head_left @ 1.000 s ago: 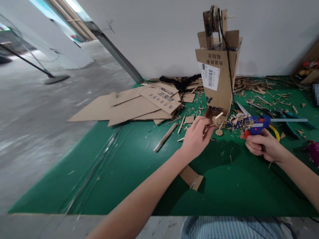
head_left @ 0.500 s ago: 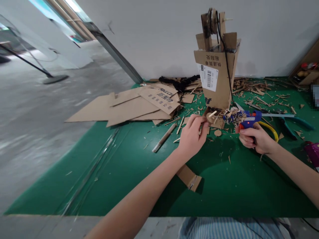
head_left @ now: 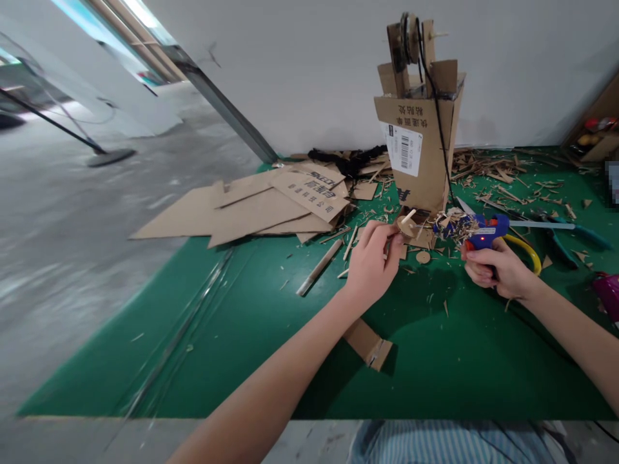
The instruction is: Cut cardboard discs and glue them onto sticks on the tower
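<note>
My left hand (head_left: 373, 261) pinches a small cardboard disc with a wooden stick through it (head_left: 406, 222), held just above the green mat. My right hand (head_left: 493, 270) is closed round the grip of a blue hot glue gun (head_left: 483, 232). Its nozzle is clogged with cardboard shreds and points left toward the disc, close to it. Right behind both stands a tall cardboard tower (head_left: 420, 142) with a barcode label, a black cord and a wooden wheel at its top.
Flat cardboard sheets (head_left: 251, 206) lie at the mat's (head_left: 271, 335) back left. Wooden sticks (head_left: 322, 265) and many scraps litter the middle and back right. Teal-handled pliers (head_left: 570, 235) lie right of the glue gun. A folded cardboard piece (head_left: 370, 345) lies under my left forearm.
Both hands have risen slightly and moved closer to the tower's base. The glue gun's nozzle has come left toward the disc in my left hand.
</note>
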A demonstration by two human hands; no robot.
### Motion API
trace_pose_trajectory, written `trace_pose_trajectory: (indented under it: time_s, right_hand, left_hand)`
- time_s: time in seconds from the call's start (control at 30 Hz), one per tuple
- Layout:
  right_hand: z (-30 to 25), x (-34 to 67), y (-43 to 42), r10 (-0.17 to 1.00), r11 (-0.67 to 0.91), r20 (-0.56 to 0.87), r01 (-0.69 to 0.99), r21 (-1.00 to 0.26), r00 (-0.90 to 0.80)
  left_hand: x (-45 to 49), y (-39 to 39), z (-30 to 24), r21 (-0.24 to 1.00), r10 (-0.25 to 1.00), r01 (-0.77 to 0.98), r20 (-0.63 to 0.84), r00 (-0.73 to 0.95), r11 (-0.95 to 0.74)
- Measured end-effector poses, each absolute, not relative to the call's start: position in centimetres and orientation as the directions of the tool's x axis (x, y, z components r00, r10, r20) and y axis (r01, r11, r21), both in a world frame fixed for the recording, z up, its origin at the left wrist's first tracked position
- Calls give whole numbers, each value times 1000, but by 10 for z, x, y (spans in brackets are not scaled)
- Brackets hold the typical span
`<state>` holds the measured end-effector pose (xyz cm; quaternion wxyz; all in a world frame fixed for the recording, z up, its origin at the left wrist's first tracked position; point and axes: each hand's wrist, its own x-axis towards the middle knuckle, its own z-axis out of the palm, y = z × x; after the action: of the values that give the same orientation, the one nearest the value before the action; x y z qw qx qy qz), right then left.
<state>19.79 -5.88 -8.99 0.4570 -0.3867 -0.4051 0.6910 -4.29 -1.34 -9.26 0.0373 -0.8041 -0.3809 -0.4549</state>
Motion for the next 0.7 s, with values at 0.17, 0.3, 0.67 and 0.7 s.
trace_pose_trajectory:
  time_s: [0.17,0.3,0.67,0.7]
  right_hand:
    - [-91,198,-59,942,-249,-158,-300,-921,-296]
    - [-93,198,-60,945,-239,-153,-291,-926,-290]
    - [-93,198,-59,942,-249,-163,-287,-925,-292]
    - [-93,198,-60,943,-252,-167,-287,-924,-289]
  left_hand:
    - [-42,-14,-93,294,584,642,754,300,-708]
    - [-42,-13,-94,290,576,637,761,299,-714]
    - [-42,-14,-94,304,595,635,741,311,-710]
    - [-42,-14,-94,307,601,638,737,310,-706]
